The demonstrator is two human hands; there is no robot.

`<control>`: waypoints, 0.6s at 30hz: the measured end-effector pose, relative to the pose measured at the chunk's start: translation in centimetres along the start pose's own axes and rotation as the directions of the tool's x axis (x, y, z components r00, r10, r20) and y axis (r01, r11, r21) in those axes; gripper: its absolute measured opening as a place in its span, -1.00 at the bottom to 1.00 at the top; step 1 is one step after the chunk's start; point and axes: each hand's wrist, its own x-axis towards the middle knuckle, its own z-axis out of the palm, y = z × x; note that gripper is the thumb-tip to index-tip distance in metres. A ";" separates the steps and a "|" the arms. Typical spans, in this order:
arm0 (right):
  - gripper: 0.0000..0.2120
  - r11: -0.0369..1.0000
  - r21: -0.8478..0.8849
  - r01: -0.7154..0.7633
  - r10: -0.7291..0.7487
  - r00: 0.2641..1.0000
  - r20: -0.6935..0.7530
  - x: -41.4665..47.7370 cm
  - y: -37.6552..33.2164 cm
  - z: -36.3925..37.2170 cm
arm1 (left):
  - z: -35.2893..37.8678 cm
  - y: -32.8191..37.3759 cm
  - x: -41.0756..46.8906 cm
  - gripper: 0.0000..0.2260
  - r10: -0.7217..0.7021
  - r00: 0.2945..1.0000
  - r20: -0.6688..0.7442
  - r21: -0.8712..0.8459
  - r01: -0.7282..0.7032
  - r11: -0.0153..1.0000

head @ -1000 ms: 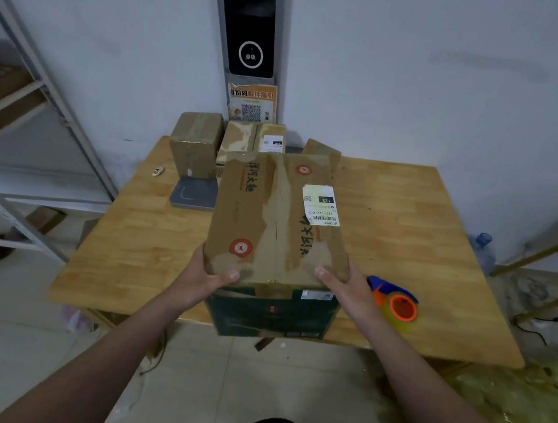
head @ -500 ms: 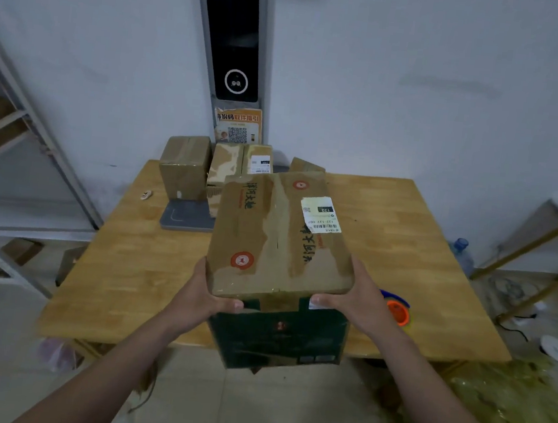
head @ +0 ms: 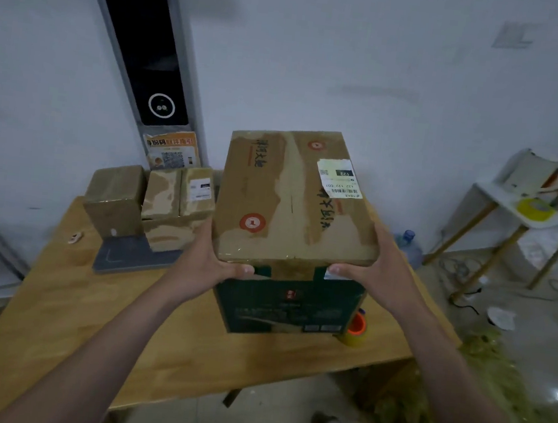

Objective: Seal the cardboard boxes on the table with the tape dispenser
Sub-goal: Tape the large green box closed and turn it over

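A large cardboard box [head: 292, 199] with a taped brown top, a white label and dark green sides is lifted above the wooden table [head: 65, 295]. My left hand [head: 210, 262] grips its near left corner, thumb on the front face. My right hand [head: 382, 267] grips the near right corner. The tape dispenser [head: 356, 329], with an orange hub and a yellowish roll, lies on the table at the right, mostly hidden behind the box.
Several smaller cardboard boxes [head: 155, 198] stand at the table's back left, by a grey scale plate [head: 135, 258]. A black panel [head: 143, 45] hangs on the wall. A white side table [head: 529, 210] and a water bottle [head: 408, 249] stand at right. Yellow-green debris [head: 479, 387] covers the floor.
Both hands have raised the big box off the table's front edge and moved it up and to the right. The view has tilted, and the tape dispenser is now more hidden behind the box.
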 end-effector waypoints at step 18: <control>-0.09 0.996 0.031 -0.080 0.075 0.989 0.128 26.9 15.5 -9.6 | 16.0 0.3 27.7 -0.08 -0.192 0.981 0.002 -0.006 0.192 0.981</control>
